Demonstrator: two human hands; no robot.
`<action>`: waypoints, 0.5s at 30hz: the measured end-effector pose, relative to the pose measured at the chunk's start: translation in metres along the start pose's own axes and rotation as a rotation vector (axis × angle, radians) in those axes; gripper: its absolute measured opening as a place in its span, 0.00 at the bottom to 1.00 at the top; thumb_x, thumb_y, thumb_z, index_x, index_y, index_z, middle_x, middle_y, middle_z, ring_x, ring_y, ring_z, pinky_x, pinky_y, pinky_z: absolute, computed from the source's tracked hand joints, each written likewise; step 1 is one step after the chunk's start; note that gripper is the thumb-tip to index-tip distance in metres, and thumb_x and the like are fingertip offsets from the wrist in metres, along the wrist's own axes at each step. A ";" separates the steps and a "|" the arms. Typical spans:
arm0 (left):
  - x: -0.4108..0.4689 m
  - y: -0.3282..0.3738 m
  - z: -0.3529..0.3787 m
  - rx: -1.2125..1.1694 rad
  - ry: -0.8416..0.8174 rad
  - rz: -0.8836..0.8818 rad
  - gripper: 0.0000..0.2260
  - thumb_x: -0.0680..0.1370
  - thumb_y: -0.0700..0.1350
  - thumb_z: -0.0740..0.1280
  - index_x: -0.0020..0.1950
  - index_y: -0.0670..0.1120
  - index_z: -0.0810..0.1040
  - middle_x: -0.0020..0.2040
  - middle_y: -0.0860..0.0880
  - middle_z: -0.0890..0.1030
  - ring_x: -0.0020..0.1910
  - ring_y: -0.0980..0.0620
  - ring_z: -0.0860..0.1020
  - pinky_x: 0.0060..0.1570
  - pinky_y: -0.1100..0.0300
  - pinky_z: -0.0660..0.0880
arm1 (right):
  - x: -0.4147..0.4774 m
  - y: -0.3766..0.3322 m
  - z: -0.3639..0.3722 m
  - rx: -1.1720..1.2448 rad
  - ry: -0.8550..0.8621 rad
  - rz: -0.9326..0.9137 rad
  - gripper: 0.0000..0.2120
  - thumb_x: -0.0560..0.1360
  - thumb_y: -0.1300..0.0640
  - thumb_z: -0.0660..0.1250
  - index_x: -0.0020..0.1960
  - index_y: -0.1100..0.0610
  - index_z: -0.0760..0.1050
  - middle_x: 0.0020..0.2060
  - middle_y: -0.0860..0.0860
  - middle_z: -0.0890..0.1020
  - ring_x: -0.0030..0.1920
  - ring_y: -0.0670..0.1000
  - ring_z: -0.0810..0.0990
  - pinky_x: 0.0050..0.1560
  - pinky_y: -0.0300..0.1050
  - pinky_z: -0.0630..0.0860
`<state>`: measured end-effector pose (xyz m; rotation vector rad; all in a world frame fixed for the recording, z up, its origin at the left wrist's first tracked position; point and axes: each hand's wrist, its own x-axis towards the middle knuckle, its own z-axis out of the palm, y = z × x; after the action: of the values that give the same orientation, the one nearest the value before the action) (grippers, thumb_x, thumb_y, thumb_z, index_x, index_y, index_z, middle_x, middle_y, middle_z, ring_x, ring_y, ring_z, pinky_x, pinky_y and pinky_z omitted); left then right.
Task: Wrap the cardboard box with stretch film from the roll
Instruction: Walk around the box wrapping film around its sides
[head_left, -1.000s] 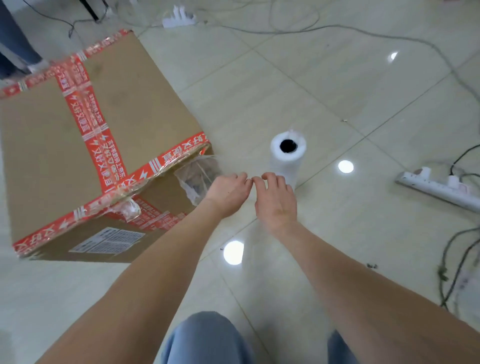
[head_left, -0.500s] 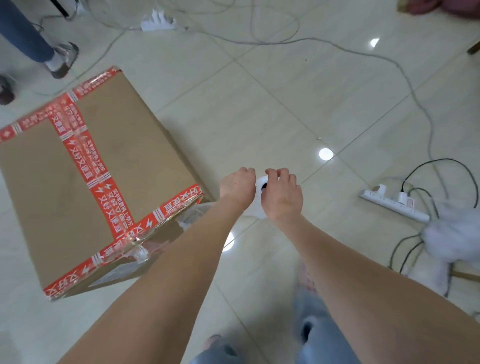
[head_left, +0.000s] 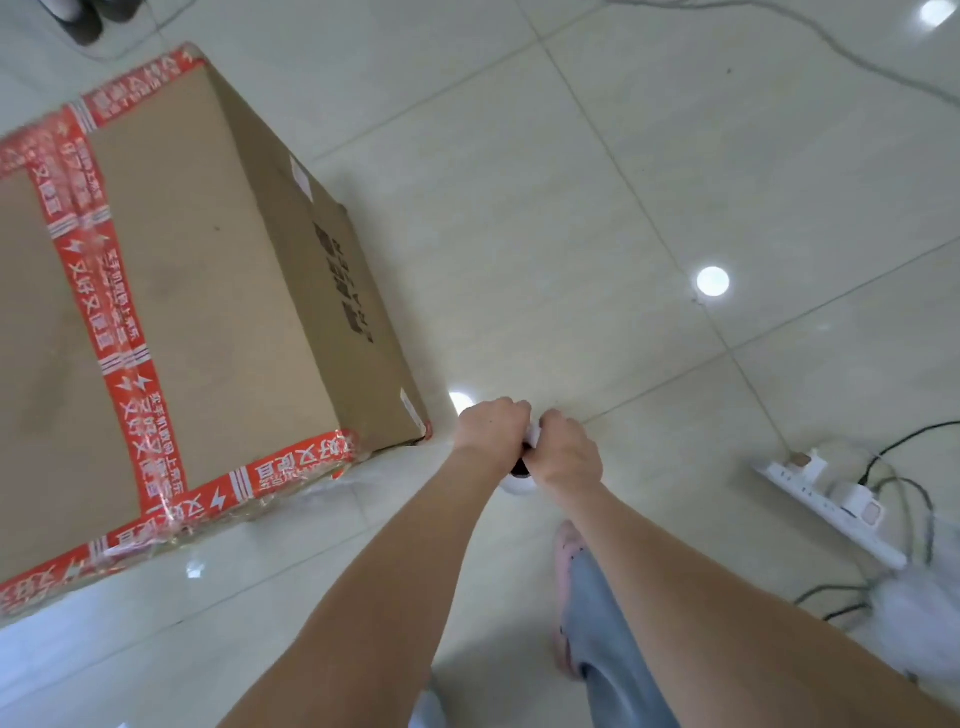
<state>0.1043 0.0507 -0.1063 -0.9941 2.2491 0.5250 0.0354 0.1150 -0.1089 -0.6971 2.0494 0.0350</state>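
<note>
A large cardboard box (head_left: 208, 291) with red printed tape fills the left of the view and stands on the floor. Clear stretch film (head_left: 291, 491) clings along its near lower edge. The white film roll (head_left: 519, 486) is mostly hidden under my hands, only its lower rim and dark core showing. My left hand (head_left: 491, 428) and my right hand (head_left: 569, 457) both grip the roll's top, fingers curled, just right of the box's near corner.
A white power strip (head_left: 826, 506) with plugs and black cables lies on the floor at the right. A grey cable (head_left: 810, 36) crosses the tiles at the top right. My foot (head_left: 566, 597) and trouser leg are below the hands.
Both hands have closed over the roll and carried it along the box's right side. The view has swung, so the box now looks closer and its right face shows.
</note>
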 end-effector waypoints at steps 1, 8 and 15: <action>0.002 0.000 -0.002 -0.006 0.008 -0.005 0.09 0.75 0.42 0.61 0.55 0.44 0.72 0.51 0.46 0.75 0.50 0.44 0.78 0.37 0.56 0.65 | 0.003 -0.003 -0.003 -0.031 0.013 -0.022 0.13 0.75 0.52 0.63 0.56 0.57 0.70 0.54 0.55 0.75 0.51 0.57 0.77 0.42 0.45 0.68; 0.015 -0.029 -0.026 -0.267 0.103 -0.178 0.03 0.74 0.40 0.60 0.44 0.46 0.67 0.42 0.48 0.71 0.45 0.43 0.76 0.35 0.55 0.65 | 0.025 -0.046 -0.025 -0.213 0.132 -0.211 0.10 0.76 0.56 0.59 0.57 0.56 0.72 0.51 0.55 0.75 0.47 0.58 0.77 0.39 0.46 0.66; 0.049 -0.069 -0.062 -0.493 0.267 -0.384 0.07 0.74 0.39 0.60 0.51 0.44 0.73 0.46 0.43 0.77 0.44 0.41 0.77 0.34 0.56 0.69 | 0.069 -0.104 -0.049 -0.272 0.302 -0.366 0.09 0.76 0.61 0.58 0.55 0.57 0.72 0.51 0.55 0.77 0.50 0.60 0.79 0.40 0.46 0.67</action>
<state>0.1079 -0.0545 -0.1012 -1.7925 2.1082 0.8317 0.0206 -0.0179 -0.1108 -1.3066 2.1896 -0.0036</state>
